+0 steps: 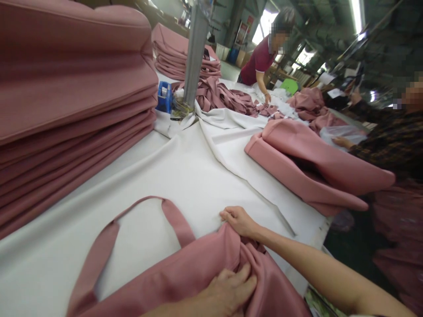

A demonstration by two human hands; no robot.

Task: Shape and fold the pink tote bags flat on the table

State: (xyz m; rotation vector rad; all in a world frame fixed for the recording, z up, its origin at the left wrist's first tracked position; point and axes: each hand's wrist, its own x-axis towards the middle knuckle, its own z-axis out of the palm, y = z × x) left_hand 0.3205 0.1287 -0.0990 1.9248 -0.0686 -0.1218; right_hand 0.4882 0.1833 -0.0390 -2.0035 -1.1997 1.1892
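A pink leather-like bag (172, 281) lies at the bottom centre on a white-covered table (172, 171). Its strap (102, 246) arches out over the cover to the upper left. My right hand (239, 221) is closed around the bag's upper corner, fingers curled over the edge. Lower down, my left hand (231, 288) presses on the bag beside a deep fold, its fingers bent and gripping the material there.
A tall stack of folded pink pieces (76, 88) stands at left, a smaller stack (172, 53) behind. A grey post (194, 57) rises near a blue tape dispenser (164, 97). Another pink bag (317, 163) lies at right. Two people work beyond, near piled straps (224, 99).
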